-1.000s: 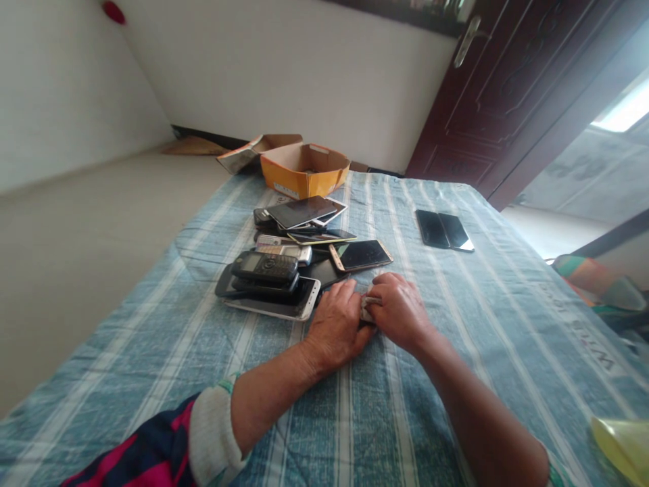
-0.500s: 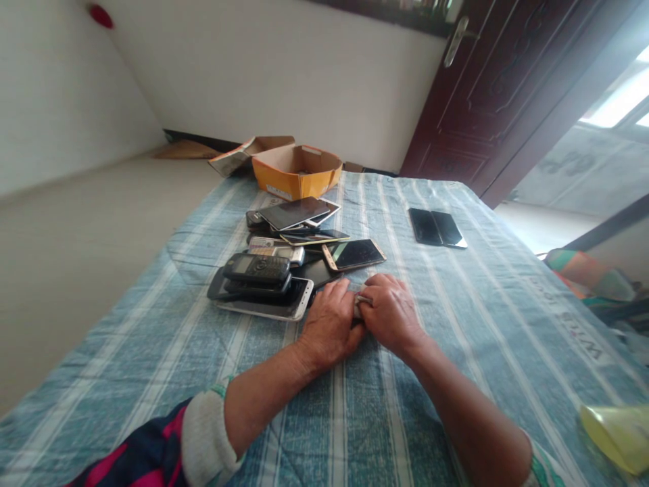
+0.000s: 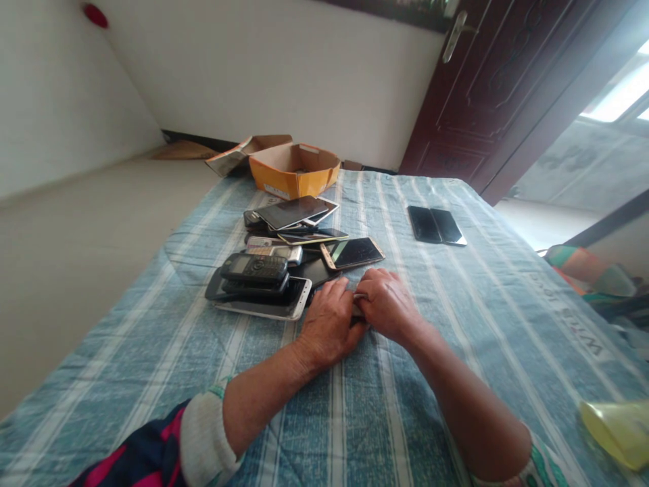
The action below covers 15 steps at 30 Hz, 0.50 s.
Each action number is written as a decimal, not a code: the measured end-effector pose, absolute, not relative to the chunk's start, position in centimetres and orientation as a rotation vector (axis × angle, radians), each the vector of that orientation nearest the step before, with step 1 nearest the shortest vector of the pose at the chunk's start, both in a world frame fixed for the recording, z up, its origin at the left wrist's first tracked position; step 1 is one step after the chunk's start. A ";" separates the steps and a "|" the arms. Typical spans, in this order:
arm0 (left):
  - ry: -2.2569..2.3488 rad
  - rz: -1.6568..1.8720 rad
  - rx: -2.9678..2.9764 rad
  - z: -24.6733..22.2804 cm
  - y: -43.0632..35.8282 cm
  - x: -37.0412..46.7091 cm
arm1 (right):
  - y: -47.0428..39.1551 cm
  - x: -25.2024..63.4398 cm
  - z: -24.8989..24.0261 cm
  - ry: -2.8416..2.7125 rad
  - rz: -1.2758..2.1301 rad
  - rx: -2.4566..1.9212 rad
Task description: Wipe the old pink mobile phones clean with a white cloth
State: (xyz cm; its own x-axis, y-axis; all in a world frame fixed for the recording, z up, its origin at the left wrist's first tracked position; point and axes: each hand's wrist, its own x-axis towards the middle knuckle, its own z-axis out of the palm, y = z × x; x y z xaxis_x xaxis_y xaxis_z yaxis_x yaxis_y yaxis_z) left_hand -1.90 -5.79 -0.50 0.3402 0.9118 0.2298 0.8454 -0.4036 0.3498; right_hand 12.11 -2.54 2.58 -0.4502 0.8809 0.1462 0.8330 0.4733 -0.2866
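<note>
My left hand (image 3: 332, 318) is closed round a small phone-like object (image 3: 357, 311) at the near right of the phone pile. Mostly covered by both hands, that object shows only a pale edge between them. My right hand (image 3: 388, 303) grips its right part with bent fingers. Left of my hands, a black keypad phone (image 3: 255, 268) lies on top of a white-edged smartphone (image 3: 299, 301). A gold-edged smartphone (image 3: 355, 253) rests just beyond my fingers. More phones, including a dark smartphone (image 3: 293, 212), are heaped behind.
A yellow-orange open box (image 3: 294, 182) stands at the table's far edge, its lid (image 3: 236, 159) beside it. Two dark phones (image 3: 436, 225) lie side by side at the right. A yellow translucent container (image 3: 616, 433) is at the near right on the striped cloth (image 3: 314, 419).
My right hand has shifted slightly, and its fingers now cover more of the small object's pale part. My left hand stays around it. The view has moved a little.
</note>
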 end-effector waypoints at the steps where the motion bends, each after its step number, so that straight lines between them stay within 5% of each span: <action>1: 1.611 0.588 2.430 -0.5 -5.8 -1.9 | -2.5 12.1 2.5 -2.444 0.269 -1.461; 15: 1.611 0.586 2.437 -0.5 -5.7 -1.9 | -2.6 12.3 1.9 -2.368 0.350 -1.436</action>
State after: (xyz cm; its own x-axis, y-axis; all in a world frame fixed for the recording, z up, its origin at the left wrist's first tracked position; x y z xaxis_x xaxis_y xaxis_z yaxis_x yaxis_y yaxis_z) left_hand -1.89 -5.73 -0.46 0.3421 0.9104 0.2326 0.8469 -0.4060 0.3435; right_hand 12.32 -2.60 1.86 -0.4259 0.8894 0.1659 0.8035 0.4561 -0.3826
